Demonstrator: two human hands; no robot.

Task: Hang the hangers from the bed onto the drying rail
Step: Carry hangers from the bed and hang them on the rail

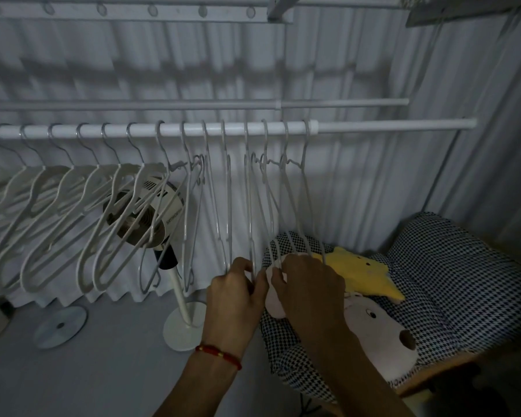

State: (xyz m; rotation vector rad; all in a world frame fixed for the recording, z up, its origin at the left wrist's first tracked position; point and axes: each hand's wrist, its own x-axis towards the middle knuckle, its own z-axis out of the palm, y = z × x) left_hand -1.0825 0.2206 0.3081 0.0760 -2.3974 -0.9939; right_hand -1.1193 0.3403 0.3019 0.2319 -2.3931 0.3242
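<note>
A white drying rail point(358, 127) runs across the view at mid height. Several white hangers point(82, 212) hang from it by their hooks, thick plastic ones on the left, thin wire ones point(286, 206) toward the right. My left hand point(235, 299), with a red bracelet on the wrist, pinches the lower ends of the thin hangers near the middle. My right hand point(310, 287) closes around the lower ends of the rightmost thin hangers. The bed point(463, 281), under a black-and-white checked cover, sits at the lower right; no loose hangers show on it.
A white standing fan point(151, 212) stands behind the hangers, its round base point(184, 326) on the grey floor. A disc point(60, 326) lies on the floor at left. A yellow star cushion point(361, 272) and a plush dog point(376, 335) lie on the bed. A second rail point(193, 104) runs higher.
</note>
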